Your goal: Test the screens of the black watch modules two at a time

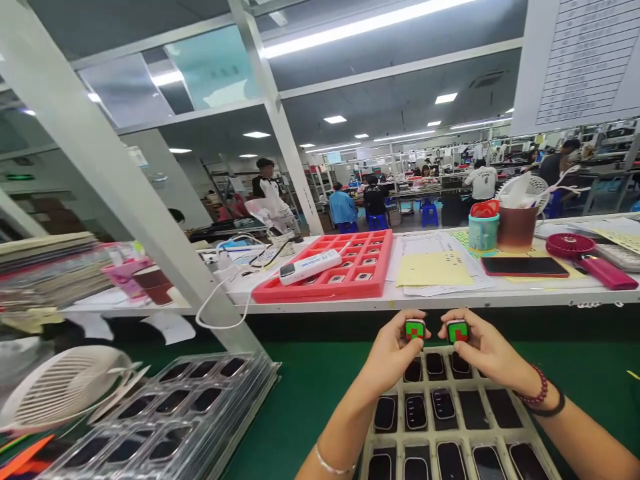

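Nearest, a pale compartmented tray point(431, 437) is set on the green bench point(310, 400), with dark-screened watch units point(443, 404) laid in its compartments; to its left, clear trays point(253, 403) are stacked, bearing similar units. Over the pale tray's far edge, a left watch point(415, 330) is pinched by the left grip point(393, 350), closed with thumb and fingers at the watch's edges. A right watch point(457, 331) is likewise clasped by the right grip point(483, 343). Both watches are held at the fingertips, side by side and slightly apart, with green-and-red screens turned toward the camera. Beyond, a red tray point(345, 291) and a phone point(525, 267) are carried by a white shelf point(450, 303). Farther off, seated people point(343, 205) are seen.
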Demonstrator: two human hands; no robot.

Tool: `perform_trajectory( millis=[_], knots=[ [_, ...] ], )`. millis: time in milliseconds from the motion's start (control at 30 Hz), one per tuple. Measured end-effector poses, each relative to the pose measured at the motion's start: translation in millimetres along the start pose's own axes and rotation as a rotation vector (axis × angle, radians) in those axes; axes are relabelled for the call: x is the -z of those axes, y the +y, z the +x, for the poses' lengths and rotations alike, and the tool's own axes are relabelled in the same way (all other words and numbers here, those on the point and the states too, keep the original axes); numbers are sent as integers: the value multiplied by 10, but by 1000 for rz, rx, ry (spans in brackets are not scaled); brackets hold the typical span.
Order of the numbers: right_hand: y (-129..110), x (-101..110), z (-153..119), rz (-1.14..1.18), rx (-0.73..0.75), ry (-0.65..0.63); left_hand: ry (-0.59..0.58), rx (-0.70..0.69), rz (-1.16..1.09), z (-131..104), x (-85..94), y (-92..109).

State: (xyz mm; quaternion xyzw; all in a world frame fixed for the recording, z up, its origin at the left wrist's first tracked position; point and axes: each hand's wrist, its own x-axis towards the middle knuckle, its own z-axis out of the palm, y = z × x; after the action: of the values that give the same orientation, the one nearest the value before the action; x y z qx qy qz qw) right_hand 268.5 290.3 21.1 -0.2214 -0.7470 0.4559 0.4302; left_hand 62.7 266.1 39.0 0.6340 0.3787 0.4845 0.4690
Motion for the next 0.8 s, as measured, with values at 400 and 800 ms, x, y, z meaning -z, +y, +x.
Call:
perform_trajectory(
  millis=[400,800],
  knots=[
    [-9,20,-6,31,-76,-47,-31,-23,29,-10,-30,-11],
    [-59,5,-5,58,-84,-90,-42,22,58,-35,-10,19]
  ],
)
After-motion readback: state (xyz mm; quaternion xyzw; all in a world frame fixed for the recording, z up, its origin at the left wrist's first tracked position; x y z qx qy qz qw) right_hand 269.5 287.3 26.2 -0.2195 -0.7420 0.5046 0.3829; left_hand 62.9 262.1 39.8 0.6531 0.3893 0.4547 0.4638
